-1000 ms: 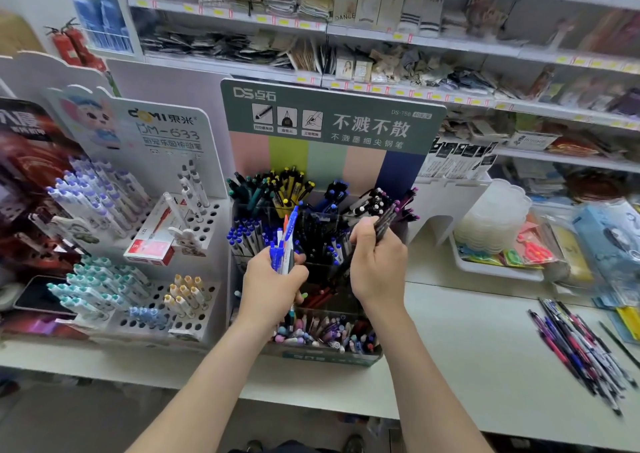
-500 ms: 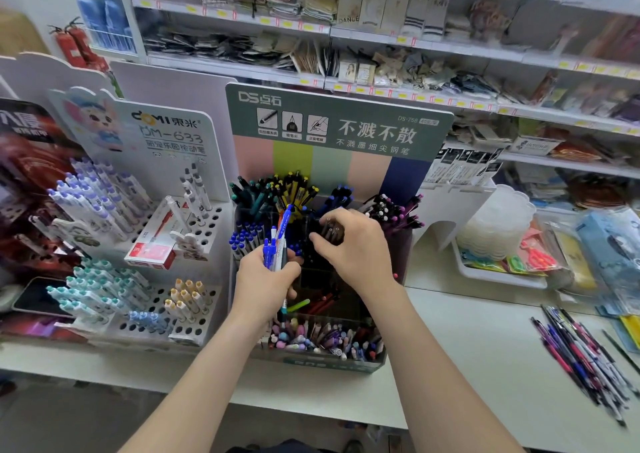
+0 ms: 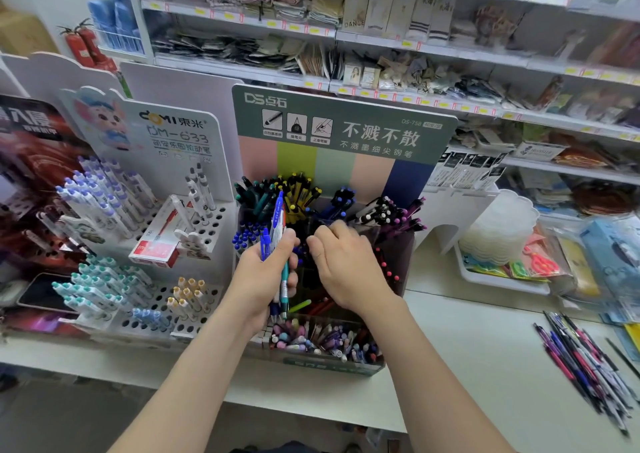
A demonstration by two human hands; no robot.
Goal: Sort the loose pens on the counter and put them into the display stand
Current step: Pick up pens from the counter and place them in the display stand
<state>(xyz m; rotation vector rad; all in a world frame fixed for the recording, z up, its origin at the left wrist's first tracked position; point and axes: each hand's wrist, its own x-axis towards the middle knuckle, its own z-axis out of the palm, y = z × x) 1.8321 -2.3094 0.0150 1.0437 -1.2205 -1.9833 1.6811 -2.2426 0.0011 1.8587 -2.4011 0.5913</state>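
Shop counter (image 3: 450, 366), white. Display stand (image 3: 343, 130): centre, compartments packed with pens. Left hand (image 3: 263, 276): fingers wrapped round pen bundle (image 3: 277, 224), blue and teal, upright before the stand. Right hand (image 3: 346, 269): fingers curled over middle compartments; grip cannot be told. Loose pens (image 3: 585, 352): heaped on counter, far right.

The green header (image 3: 429, 134) of the display stand (image 3: 403, 262) reads "DS点石" at top left, "不溅不散" in large white characters with "不溅墨细尖钢笔" beneath, and "DS-758" at top right. The white card (image 3: 221, 161) to its left bears "DOMI 東米", "DM-633" and a smaller line, "萌宠乐园按动笔". A pale box (image 3: 354, 2) on the shelf (image 3: 381, 39) above carries "DANCE".
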